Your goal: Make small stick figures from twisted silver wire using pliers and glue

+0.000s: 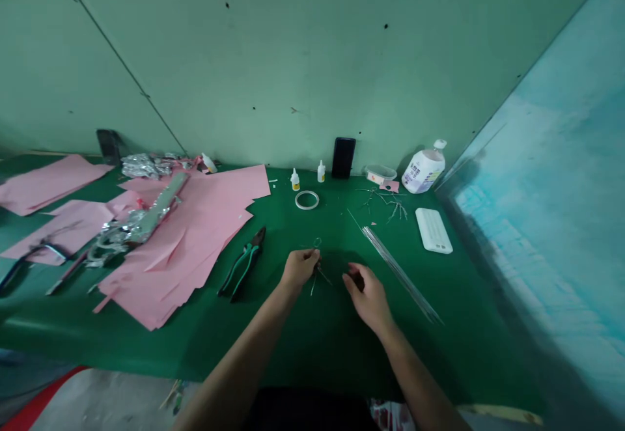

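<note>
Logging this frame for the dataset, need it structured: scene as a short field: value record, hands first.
Left hand: pinching a small wire piece, looped at the top
Right hand: apart from that piece, fingers part curled, nothing visible held
Left of hands: green-handled pliers; pink sheets farther left
Right of hands: bundle of straight wires; white box beyond
Near wall: phone, upright; large bottle, tilted
Surface: green table

Black clothing (312, 410) is worn, with both forearms (266, 333) bare
</note>
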A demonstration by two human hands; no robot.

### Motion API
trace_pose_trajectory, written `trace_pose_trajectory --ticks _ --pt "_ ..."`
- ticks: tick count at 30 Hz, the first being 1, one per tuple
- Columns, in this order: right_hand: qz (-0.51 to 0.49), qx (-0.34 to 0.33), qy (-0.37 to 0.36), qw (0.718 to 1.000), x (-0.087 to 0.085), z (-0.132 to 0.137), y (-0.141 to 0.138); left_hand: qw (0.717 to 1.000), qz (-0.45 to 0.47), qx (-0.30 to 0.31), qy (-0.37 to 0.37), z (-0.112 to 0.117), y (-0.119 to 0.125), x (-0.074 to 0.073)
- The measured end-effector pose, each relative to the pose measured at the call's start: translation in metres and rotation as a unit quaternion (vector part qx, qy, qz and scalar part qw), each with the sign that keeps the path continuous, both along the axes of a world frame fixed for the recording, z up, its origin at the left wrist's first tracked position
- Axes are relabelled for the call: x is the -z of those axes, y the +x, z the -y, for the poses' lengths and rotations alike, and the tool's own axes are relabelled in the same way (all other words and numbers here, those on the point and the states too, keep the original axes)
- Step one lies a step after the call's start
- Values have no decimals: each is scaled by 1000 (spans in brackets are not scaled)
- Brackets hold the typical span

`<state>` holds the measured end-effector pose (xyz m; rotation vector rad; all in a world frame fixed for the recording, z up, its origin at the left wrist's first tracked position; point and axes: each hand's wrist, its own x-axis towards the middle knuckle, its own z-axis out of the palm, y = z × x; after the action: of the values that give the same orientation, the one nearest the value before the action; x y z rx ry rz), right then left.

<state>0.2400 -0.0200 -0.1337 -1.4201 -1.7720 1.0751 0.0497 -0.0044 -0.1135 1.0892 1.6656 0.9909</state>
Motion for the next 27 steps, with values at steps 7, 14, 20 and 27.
trace_pose_trajectory --ticks 7,14,20,27 --pt "108 -34 118 986 14 13 -29 973 -221 58 37 32 -35 -12" --pt "255 -96 256 928 15 17 -30 879 -408 223 103 50 -38 8" --pt "316 -182 248 897 7 20 -40 841 -424 295 162 40 -71 19" --pt "350 -214 228 883 -1 19 -47 835 -392 300 243 43 -79 31"
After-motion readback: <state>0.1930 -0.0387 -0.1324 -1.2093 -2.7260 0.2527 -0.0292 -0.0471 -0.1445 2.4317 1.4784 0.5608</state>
